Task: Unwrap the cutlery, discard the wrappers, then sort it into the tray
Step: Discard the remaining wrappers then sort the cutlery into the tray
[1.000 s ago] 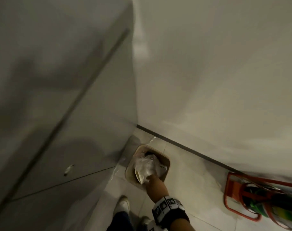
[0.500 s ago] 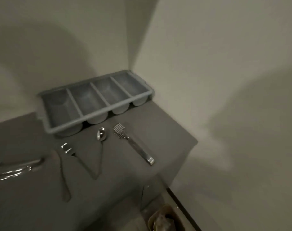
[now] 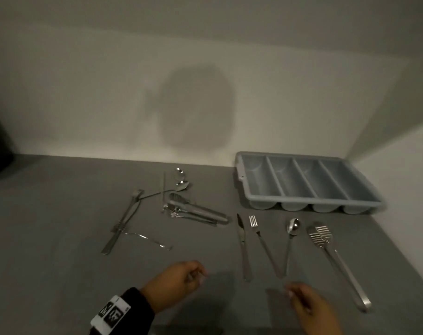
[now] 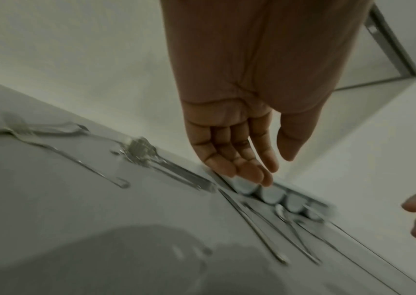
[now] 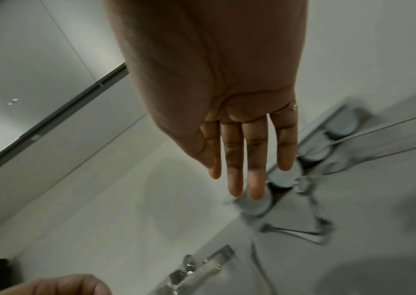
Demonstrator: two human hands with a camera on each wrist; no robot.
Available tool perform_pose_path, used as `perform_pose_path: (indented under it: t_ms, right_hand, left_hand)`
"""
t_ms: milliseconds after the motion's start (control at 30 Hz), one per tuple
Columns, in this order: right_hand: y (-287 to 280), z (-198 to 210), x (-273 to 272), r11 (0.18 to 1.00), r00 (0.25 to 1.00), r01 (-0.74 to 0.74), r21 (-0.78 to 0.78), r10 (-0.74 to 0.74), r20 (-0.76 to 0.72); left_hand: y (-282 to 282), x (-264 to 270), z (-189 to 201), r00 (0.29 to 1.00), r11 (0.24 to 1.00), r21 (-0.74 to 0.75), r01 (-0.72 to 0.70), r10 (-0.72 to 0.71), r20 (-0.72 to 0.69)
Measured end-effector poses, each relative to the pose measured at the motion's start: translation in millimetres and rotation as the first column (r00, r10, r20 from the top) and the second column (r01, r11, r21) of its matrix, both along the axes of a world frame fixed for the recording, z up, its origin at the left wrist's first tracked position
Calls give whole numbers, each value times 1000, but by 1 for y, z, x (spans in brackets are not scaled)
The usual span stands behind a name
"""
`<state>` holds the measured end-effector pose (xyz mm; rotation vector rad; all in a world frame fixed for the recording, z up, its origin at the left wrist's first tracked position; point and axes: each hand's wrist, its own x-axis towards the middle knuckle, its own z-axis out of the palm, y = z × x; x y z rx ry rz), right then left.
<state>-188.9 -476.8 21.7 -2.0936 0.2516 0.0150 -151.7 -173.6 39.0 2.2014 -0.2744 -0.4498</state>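
left hand (image 3: 174, 281): empty, fingers relaxed | right hand (image 3: 309, 308): empty, fingers straight | both over near worktop (image 3: 60, 238) | four-compartment tray (image 3: 307, 183) far right, knife (image 3: 243, 247) beside fork (image 3: 263, 243)

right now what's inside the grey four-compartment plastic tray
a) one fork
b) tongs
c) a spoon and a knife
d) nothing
d: all four compartments of the grey four-compartment plastic tray show bare; the steel knife, fork, spoon and slotted tongs all lie on the grey counter in front of it.
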Motion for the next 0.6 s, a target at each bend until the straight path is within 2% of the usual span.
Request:
perform_pose_path:
  t_ms: [33,67,133,200,333,400,500,600]
  right_hand:
    - [10,6,16,1000,1000,3,9,-3,13]
    - [21,8,32,996,999,-51,-69,51,-4]
    - [49,19,50,990,990,-132,-49,135,46]
    - [74,20,71,980,983,-177,-94,180,31]
    - [119,25,114,942,962,-273,-193,273,-29]
    - [136,19,141,911,947,-321,-258,317,-57]
    - [160,3,187,863,931,-362,-353,355,-86]
    - [180,-20,225,758,907,-411,-506,396,-144]
  left_hand:
    - [16,7,2,998,998,-30,-55,55,12]
    - [33,12,-1,994,993,-46,-109,110,23]
    - [61,21,-4,986,986,-66,-153,157,54]
    - [83,29,-5,970,969,-85,-234,238,45]
    - [121,36,-13,954,955,-2,-296,296,55]
    - [134,35,-18,943,942,43,-333,332,37]
    - [149,33,-23,914,914,29,-405,405,15]
    - [157,38,-28,869,867,66,-495,494,32]
